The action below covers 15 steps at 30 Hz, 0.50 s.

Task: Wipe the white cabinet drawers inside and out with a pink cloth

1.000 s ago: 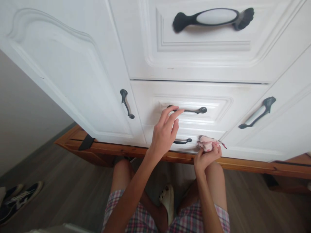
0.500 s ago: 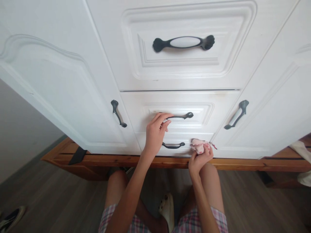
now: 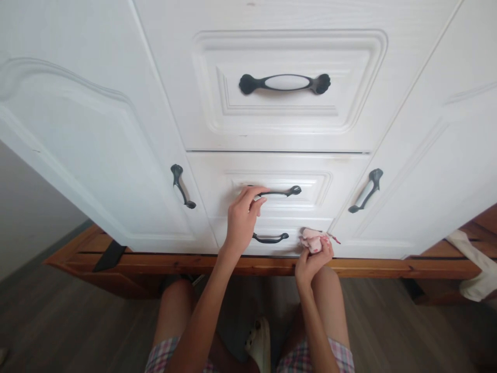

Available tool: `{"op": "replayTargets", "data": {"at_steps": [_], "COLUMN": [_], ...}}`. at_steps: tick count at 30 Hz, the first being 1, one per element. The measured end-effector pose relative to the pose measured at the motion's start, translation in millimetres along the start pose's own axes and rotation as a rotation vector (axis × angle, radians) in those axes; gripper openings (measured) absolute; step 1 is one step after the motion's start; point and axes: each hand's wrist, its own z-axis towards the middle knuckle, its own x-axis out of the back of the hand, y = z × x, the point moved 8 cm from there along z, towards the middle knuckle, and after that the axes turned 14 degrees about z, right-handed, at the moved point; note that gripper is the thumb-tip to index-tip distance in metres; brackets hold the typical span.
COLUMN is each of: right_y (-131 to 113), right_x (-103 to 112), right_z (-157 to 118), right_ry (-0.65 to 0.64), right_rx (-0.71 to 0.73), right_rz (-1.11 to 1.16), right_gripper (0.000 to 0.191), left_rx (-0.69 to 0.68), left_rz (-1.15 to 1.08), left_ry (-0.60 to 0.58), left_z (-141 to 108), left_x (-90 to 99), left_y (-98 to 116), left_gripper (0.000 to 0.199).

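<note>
Head view: a white cabinet (image 3: 93, 171) is standing on a wooden base (image 3: 267, 267) above a grey floor (image 3: 376, 311), a white cloth (image 3: 476, 261) hanging off at right. The drawers (image 3: 310, 161) are sitting closed, hiding their insides. The left hand's (image 3: 240, 220) fingers are grasping the middle handle (image 3: 281, 193); the right hand (image 3: 313, 264) is clenching a pink rag (image 3: 311, 240) by the bottom drawer's right end.

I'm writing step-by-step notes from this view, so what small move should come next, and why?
Probably curl the left hand more fully around the handle of the middle drawer: its fingers and thumb are at the handle's left end, the drawer looks shut, and the right hand is occupied with a bunched pink cloth.
</note>
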Motion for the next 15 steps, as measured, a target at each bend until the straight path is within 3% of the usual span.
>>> {"op": "replayTargets", "data": {"at_steps": [4, 11, 15], "right_y": [8, 18, -1], "right_x": [1, 2, 1], "right_z": [-6, -15, -11], "right_ry": [0.050, 0.052, -0.024], "right_rx": [-0.076, -0.226, -0.212], "right_rz": [0.040, 0.044, 0.139], "right_gripper": [0.052, 0.053, 0.059], "left_rx": [-0.172, -0.270, -0.282], "left_rz": [-0.023, 0.015, 0.007], "left_ry": [0.032, 0.062, 0.051], "left_z": [-13, -57, -75], "left_x": [7.3, 34.6, 44.2], "left_y": [16, 49, 60], "left_gripper": [0.029, 0.038, 0.039]}}
